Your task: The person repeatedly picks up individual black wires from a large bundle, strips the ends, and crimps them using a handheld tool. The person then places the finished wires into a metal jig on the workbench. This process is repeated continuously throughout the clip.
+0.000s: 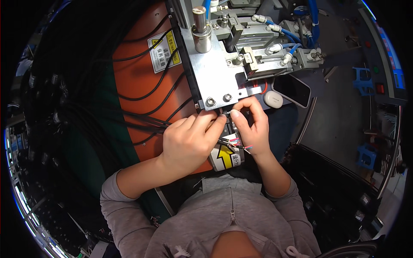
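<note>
1. Head view, looking down: a person in a grey zip hoodie (232,219) stands at a metal press fixture (217,69), both bare forearms entering from the lower edge.
2. Left hand (189,142): fingers curled and closed, thumb and forefinger pinched on a thin cable (223,142) just below the front edge of the fixture's steel plate. The grip looks chosen to steady the cable end near the tooling.
3. Right hand (251,124): fingers bent and closed, tips meeting those of the left hand at the same spot. It appears to pinch the same cable end; the exact contact is hidden by the fingers.
4. Cable: its stripped end fans into fine coloured wires (241,147), red and blue among them, lying between the 2 hands; their count cannot be told.
5. Beneath the hands sits 1 label with a yellow arrow (224,157), pointing up toward the tooling.
6. Steel plate: 2 bolt heads (218,99) near its front edge and 1 upright cylindrical post (201,28).
7. Behind the plate, a pneumatic cylinder (266,53) carries several blue air hoses (292,47).
8. To the left, an orange mat (142,86) bears 1 yellow warning sticker (164,49) and many black cables (155,122), laid out within reach.
9. To the right of the fixture lie 1 phone (294,89) and 1 white earbud case (273,99), well clear of the working spot.
</note>
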`<state>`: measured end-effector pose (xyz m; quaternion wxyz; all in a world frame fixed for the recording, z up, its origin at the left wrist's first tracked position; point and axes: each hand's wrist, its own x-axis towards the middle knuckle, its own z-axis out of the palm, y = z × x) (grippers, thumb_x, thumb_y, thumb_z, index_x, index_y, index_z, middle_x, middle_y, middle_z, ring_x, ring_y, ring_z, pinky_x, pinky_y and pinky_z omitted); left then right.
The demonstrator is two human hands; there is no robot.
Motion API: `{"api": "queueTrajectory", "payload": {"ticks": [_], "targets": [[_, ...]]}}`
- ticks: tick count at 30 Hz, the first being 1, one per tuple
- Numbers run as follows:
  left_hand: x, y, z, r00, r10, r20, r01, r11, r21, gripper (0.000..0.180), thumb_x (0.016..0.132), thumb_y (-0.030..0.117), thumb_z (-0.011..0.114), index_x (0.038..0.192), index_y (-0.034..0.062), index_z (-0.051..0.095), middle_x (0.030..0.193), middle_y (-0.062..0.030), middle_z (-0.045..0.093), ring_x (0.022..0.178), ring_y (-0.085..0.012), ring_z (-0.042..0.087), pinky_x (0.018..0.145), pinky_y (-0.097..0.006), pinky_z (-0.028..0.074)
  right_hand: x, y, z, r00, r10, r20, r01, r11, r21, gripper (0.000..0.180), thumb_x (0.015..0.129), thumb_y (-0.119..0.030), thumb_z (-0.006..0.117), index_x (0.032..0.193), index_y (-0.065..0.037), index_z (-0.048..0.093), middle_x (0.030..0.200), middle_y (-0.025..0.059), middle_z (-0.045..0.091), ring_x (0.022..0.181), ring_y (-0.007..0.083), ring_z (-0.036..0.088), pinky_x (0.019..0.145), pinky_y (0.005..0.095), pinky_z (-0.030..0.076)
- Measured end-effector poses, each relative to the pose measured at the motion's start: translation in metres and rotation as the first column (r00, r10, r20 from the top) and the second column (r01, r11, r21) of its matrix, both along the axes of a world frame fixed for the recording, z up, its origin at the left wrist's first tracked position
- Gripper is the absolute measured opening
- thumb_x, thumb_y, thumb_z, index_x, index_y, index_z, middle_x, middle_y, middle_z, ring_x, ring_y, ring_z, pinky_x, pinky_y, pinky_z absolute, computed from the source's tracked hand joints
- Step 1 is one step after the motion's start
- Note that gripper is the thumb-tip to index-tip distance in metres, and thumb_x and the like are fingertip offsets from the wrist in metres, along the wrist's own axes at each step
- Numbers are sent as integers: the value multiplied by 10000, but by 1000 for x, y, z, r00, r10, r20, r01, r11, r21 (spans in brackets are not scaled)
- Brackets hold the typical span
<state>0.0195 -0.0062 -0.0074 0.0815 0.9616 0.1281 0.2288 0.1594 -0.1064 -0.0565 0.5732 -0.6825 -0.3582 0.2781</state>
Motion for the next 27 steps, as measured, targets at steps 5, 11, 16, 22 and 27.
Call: {"api": "queueTrajectory", "payload": {"ticks": [5,11,16,22,27], "targets": [[-13,-11,12,970,97,-225,-90,995,42,266,688,73,650,951,36,677,777,-21,555,587,-134,576,485,-254,438,6,-6,-2,978,-51,-205,75,991,111,97,773,-11,690,842,-17,622,772,61,613,696,198,567,708,291,445],[-11,-2,11,989,47,-142,-42,998,42,232,706,63,643,934,23,656,718,-12,475,581,-105,537,495,-238,427,21,2,25,799,483,358,-593,733,334,290,650,15,736,935,-33,706,903,68,678,827,229,632,764,350,503],[-5,5,11,973,-136,186,117,987,111,295,729,118,673,1010,27,677,900,-42,606,684,-130,566,568,-254,453,19,-9,27,920,221,324,-347,844,410,211,671,1,762,871,-17,699,811,96,673,732,212,627,680,298,476],[-7,7,2,962,-155,225,131,985,115,213,753,147,687,930,30,679,814,-22,600,659,-133,550,504,-242,425,2,-9,36,974,130,183,-184,929,321,192,678,21,768,849,3,681,811,103,678,746,198,640,666,289,501],[-1,9,5,950,-97,297,100,995,5,176,722,150,703,850,38,657,727,-14,571,631,-140,542,444,-236,397,-9,-1,37,999,18,41,-35,882,470,195,726,49,741,905,7,676,851,114,676,787,190,651,690,276,512]]}}
